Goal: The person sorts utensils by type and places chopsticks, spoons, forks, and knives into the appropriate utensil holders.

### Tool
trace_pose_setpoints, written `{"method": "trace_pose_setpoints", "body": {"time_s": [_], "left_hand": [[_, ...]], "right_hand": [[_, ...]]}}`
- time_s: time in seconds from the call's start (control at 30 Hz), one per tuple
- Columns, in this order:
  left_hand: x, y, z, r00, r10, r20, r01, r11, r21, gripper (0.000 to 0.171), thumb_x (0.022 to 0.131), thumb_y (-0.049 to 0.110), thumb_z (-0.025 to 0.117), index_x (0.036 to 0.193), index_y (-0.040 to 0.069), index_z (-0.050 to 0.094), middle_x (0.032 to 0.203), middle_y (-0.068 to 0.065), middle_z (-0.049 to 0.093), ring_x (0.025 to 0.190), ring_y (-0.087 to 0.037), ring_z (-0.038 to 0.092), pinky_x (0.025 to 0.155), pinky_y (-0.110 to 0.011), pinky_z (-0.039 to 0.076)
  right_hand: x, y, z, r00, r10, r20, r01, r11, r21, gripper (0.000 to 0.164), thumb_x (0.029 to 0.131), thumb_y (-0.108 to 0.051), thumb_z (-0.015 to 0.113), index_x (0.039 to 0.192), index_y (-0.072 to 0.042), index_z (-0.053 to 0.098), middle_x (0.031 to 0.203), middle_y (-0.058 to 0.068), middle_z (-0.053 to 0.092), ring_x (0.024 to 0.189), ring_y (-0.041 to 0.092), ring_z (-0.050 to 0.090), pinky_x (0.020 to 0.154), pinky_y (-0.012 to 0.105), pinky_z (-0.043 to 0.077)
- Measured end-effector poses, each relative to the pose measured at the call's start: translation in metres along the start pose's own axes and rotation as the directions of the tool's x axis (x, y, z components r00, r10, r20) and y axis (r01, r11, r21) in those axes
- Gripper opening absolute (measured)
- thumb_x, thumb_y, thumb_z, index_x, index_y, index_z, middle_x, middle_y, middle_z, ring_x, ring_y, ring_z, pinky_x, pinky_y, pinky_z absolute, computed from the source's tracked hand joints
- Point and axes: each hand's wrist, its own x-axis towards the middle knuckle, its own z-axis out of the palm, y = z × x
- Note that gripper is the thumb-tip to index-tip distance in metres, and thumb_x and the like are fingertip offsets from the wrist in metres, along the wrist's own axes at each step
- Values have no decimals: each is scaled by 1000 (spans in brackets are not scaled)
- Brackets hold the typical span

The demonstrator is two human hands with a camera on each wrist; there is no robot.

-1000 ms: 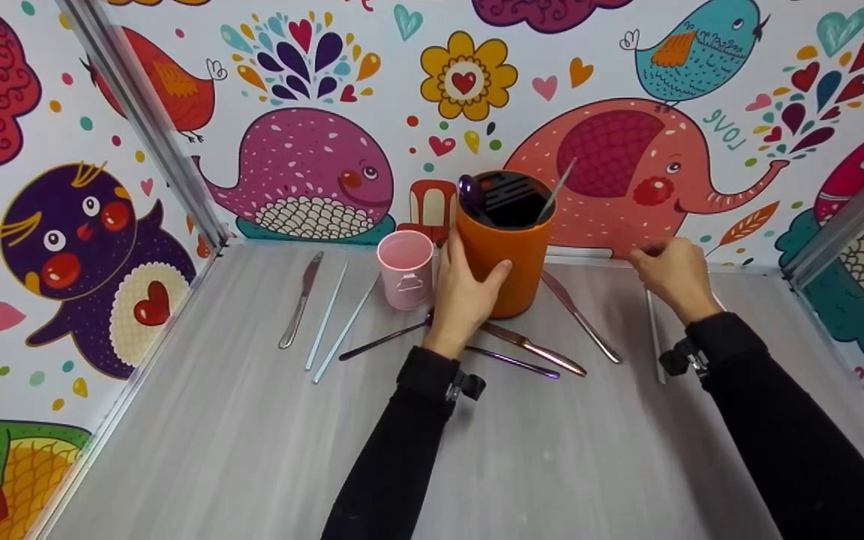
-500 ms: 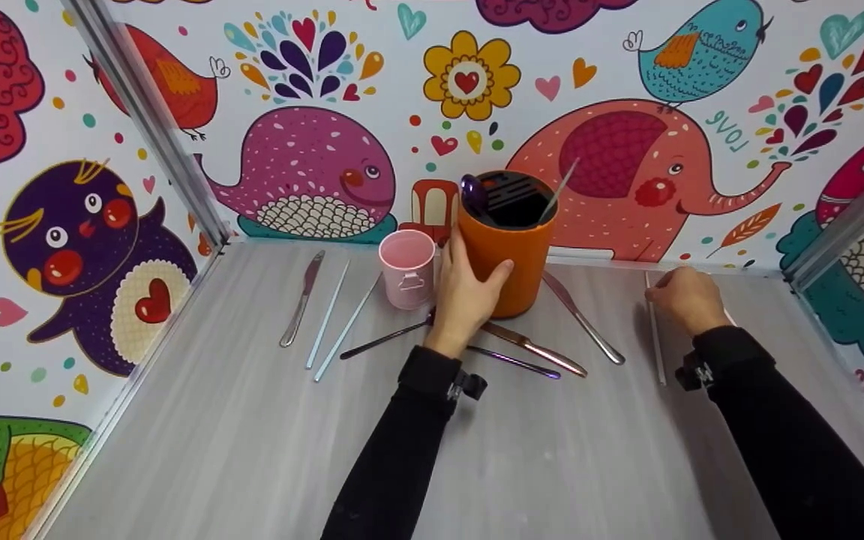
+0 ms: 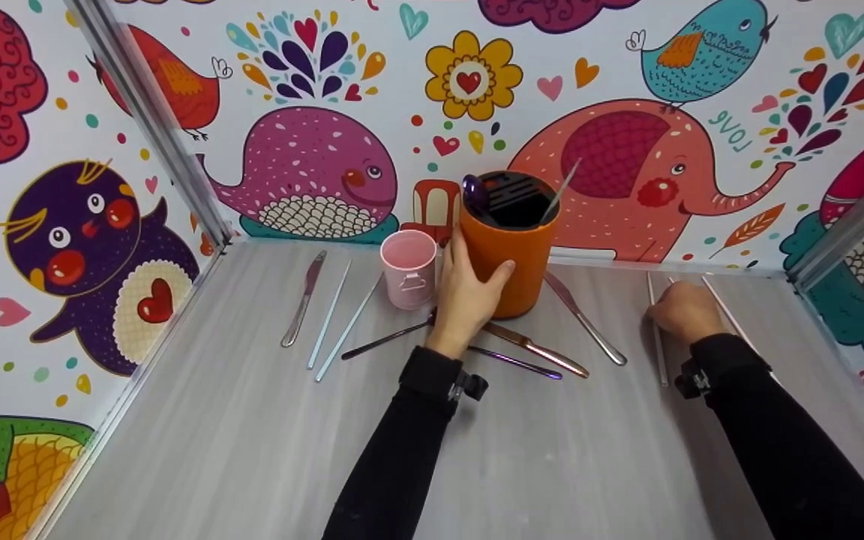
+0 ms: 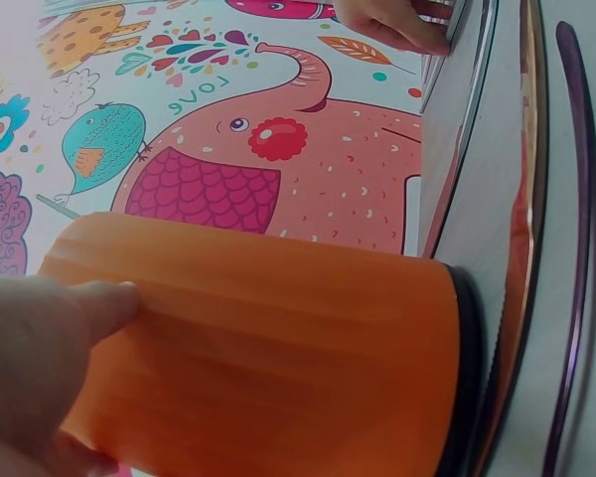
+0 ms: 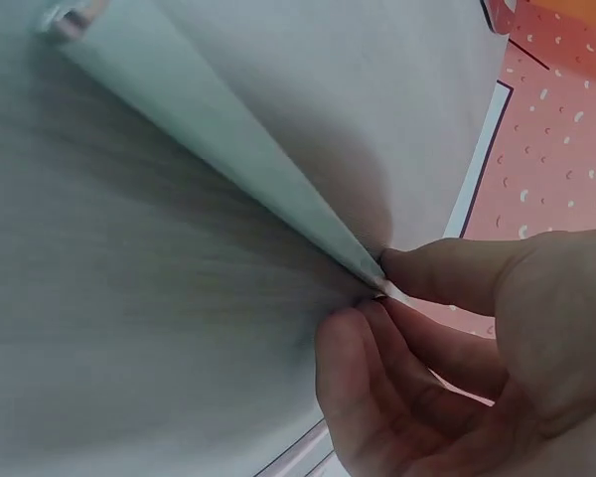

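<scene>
My left hand [image 3: 469,296] grips the side of an orange cutlery holder [image 3: 516,255] with a black slotted top; thumb and orange wall also show in the left wrist view. A purple spoon [image 3: 475,191] and a thin silvery utensil [image 3: 563,191] stick up out of the holder. My right hand [image 3: 685,306] is low at the table on the right. In the right wrist view, its thumb and fingertips pinch the thin end of a pale chopstick [image 5: 228,149] lying close along the table. Another pale chopstick [image 3: 728,311] lies right of the hand.
A pink cup [image 3: 408,270] stands left of the holder. Farther left lie two light-blue chopsticks [image 3: 329,315] and a table knife [image 3: 303,300]. Around the holder's base are a copper knife [image 3: 537,349], a purple handle [image 3: 514,362], a dark handle [image 3: 385,337] and a silver-handled knife [image 3: 586,319].
My right hand has come down and nearer, from above the chopsticks to the table, and its fingers have closed on a chopstick. The left hand stays on the holder.
</scene>
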Motion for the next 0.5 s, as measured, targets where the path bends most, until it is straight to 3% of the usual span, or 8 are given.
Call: {"method": "trace_pose_setpoints", "body": {"time_s": [0.1,0.2,0.5], "left_hand": [[0,-1,0,1000,-8,0,8,1000,5,104,101,42,80,179,20,15,182,-11,30,165,-32,38,138,-57,28],[1,-1,1,1000,-9,-1,9,1000,11,104,101,42,80,179,20,15,182,-11,30,166,-32,38,138,-57,28],[1,0,0,1000,12,-2,-12,1000,20,104,101,42,80,178,15,16,180,-14,32,165,-34,39,138,-57,29]], "right_hand": [[0,0,1,1000,-19,-13,19,1000,-16,20,90,-9,69,87,9,78,64,8,64,66,29,60,55,33,44],[-1,-2,2,1000,-25,-15,24,999,-26,21,91,-10,70,86,9,78,65,9,65,68,29,60,57,33,44],[-5,-18,-1,998,-41,-37,42,998,39,32,96,-18,72,108,11,75,95,24,73,87,38,64,67,35,52]]}}
